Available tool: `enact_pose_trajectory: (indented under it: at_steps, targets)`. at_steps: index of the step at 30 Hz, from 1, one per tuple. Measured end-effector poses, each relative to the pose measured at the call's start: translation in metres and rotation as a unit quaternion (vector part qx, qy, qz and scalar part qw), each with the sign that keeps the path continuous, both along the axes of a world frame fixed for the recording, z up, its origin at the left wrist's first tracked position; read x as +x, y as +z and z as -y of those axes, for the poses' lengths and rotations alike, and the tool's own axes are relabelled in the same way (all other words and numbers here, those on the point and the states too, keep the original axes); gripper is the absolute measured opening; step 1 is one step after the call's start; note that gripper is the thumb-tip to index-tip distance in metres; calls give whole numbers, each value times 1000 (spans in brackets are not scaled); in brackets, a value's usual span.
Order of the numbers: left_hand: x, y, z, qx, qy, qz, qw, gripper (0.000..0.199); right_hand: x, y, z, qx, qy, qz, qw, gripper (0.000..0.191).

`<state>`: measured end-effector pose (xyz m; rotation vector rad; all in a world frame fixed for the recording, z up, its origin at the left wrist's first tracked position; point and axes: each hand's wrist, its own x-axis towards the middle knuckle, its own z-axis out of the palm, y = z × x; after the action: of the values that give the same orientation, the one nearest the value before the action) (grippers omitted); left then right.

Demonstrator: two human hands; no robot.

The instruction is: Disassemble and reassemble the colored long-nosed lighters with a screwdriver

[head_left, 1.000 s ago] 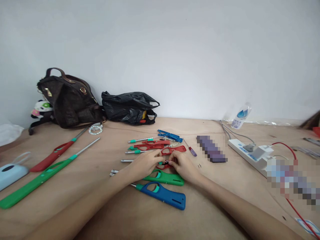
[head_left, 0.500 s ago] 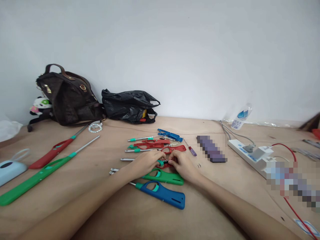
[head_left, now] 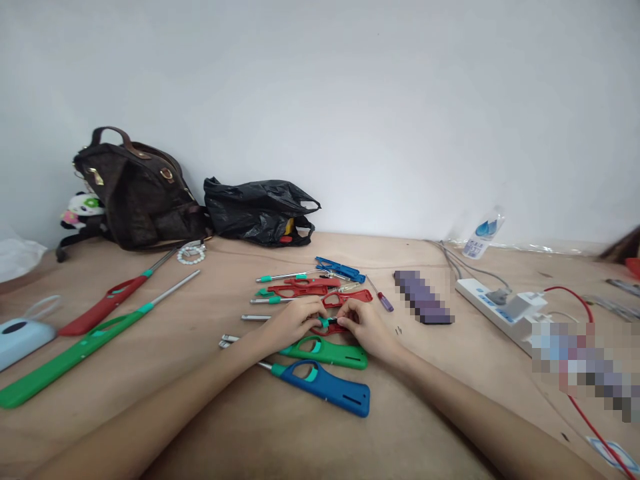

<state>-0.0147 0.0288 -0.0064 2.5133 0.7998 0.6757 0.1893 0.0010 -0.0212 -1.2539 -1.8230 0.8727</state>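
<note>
My left hand is closed in a pinch on a small teal lighter trigger. Facing it, my right hand pinches a small black part at the trigger's right end. Both hands work just over an opened red lighter shell, mostly hidden by the fingers. Behind them lie opened red lighter halves with metal tubes and teal pieces, and a blue lighter shell. Nearer to me rest a whole green lighter and a whole blue lighter.
A purple-handled screwdriver and tiny screws lie right of my hands. Long red and green lighters lie left. A backpack and black plastic bag stand at the wall; a power strip sits right.
The fingers of both hands have shifted slightly, and the teal trigger with the black part now shows more clearly between them. Everything else on the table stays put.
</note>
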Motion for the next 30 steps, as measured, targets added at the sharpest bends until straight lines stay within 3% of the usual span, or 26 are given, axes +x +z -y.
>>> enact_pose_trajectory:
  at_steps: [17,30]
  targets:
    - [2,-1,1,16,1,-1,1000,16,2,1,1,-3,2,12,1000,10]
    - [3,1,0,-20,0,24,999,15,3,-1,0,-10,-5,-5,1000,7]
